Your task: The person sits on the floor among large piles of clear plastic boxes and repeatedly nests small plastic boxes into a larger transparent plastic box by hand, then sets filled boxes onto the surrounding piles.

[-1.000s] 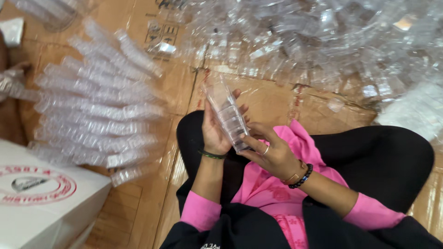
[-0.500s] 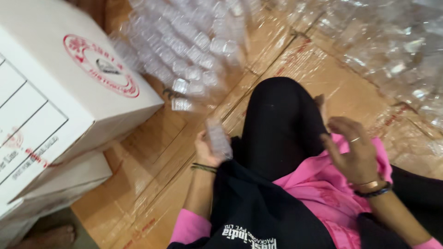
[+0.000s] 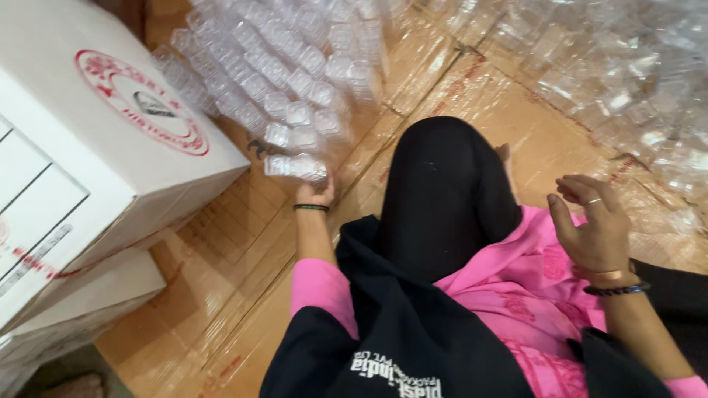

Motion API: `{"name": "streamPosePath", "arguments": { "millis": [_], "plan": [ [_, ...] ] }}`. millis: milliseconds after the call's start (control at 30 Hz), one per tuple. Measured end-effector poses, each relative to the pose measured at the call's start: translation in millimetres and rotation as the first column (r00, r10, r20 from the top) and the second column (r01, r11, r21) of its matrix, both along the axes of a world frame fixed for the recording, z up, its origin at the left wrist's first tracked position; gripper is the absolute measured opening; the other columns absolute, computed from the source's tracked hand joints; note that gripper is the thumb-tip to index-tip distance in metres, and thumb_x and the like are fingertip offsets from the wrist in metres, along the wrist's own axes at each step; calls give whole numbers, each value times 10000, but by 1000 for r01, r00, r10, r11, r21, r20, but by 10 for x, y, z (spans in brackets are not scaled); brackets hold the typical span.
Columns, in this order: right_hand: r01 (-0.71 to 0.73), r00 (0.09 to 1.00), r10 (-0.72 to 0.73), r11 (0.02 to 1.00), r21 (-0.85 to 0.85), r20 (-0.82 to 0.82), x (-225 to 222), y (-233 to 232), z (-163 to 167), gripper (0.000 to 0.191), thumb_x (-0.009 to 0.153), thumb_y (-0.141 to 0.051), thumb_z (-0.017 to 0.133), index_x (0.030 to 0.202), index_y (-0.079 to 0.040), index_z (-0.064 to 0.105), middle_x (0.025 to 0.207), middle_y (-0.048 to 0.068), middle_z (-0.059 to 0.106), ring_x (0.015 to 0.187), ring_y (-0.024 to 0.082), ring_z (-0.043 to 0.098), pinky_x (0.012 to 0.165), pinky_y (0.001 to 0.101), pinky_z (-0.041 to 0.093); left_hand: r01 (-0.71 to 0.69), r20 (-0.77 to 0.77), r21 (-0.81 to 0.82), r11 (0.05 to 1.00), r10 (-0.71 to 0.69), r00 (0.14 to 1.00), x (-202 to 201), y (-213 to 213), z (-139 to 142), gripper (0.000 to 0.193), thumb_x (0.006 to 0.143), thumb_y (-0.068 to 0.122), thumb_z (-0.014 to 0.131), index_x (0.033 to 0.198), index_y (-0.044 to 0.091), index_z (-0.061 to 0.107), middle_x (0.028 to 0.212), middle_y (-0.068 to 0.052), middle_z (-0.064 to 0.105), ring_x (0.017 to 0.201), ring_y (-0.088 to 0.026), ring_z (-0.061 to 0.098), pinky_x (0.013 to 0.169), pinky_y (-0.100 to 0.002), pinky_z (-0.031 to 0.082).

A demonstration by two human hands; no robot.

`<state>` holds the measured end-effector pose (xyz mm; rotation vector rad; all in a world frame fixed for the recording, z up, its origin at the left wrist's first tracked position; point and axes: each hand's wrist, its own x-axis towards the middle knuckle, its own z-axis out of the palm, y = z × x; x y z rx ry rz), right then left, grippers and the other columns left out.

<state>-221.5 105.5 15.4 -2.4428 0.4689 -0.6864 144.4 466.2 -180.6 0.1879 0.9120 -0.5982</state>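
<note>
The person is sitting on flattened cardboard sheets (image 3: 221, 309) that are covering the floor, one black-clad knee (image 3: 442, 184) pointing away from the camera. The left hand (image 3: 316, 193) is reaching out past the knee and is closing its fingers around a short stack of clear plastic cups (image 3: 295, 166), which is lying on its side on the cardboard. That stack is lying at the near end of the rows of stacked clear cups (image 3: 273, 74), touching or almost touching the nearest row; I cannot tell which. The rows are fanning out toward the far edge of the cardboard.

The right hand (image 3: 590, 221) is hovering over the pink garment (image 3: 516, 287) on the lap, empty, fingers loosely curled and spread, a ring on one finger and bracelets at the wrist.

A white cardboard box (image 3: 88, 147) with a round red mark is standing on the left, its near corner jutting close to the held stack, and a second white box (image 3: 81, 295) is lying beneath it. Between that corner and the left forearm a strip of bare cardboard is staying open, widening toward the lower left.

A heap of loose clear plastic containers (image 3: 627, 81) is crowding the far right side of the cardboard, its edge running close beyond the right hand. A bare patch of cardboard is lying between the knee and that heap.
</note>
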Motion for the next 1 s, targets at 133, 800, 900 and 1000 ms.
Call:
{"name": "streamPosePath", "arguments": {
  "millis": [133, 800, 900, 1000],
  "plan": [
    [124, 986, -113, 989, 85, -121, -295, -341, -360, 237, 988, -97, 721, 1201, -4, 675, 1177, 173, 688, 1001, 283, 723, 864, 381, 594, 69, 77, 225, 972, -88, 993, -211, -7, -37, 256, 990, 255, 546, 1028, 35, 671, 962, -140, 714, 871, -291, 679, 739, -412, 593],
    [479, 775, -534, 845, -238, -337, 765, -2348, -794, 222, 938, -106, 563, 1065, -68, 741, 1010, 180, 725, 843, 387, 708, 760, 497, 571, -420, 206, 714, 560, -741, -639, -1409, -3882, 1272, 713, 792, 145, 793, 1425, -8, 504, 1422, -217, 573, 1331, -371, 540, 1127, -473, 464],
    [225, 943, -199, 972, 72, -265, 420, -2163, -769, 184, 877, -164, 647, 990, -77, 763, 899, 141, 755, 768, 306, 737, 704, 433, 598, -352, 198, 614, 706, -569, -798, -1619, -3972, 1241, 952, 639, 280, 910, 1388, -71, 441, 1405, -351, 471, 1299, -502, 427, 1062, -544, 367],
    [-16, 976, 147, 784, 620, -160, 422, -2003, -791, 241, 957, -273, 635, 1042, -88, 763, 943, 60, 798, 796, 208, 771, 726, 342, 631, 10, 333, 818, 575, -459, -824, -1744, -4027, 1160, 786, 767, 177, 853, 1447, 18, 492, 1359, -222, 580, 1262, -369, 544, 1046, -472, 459]
  ]
}}
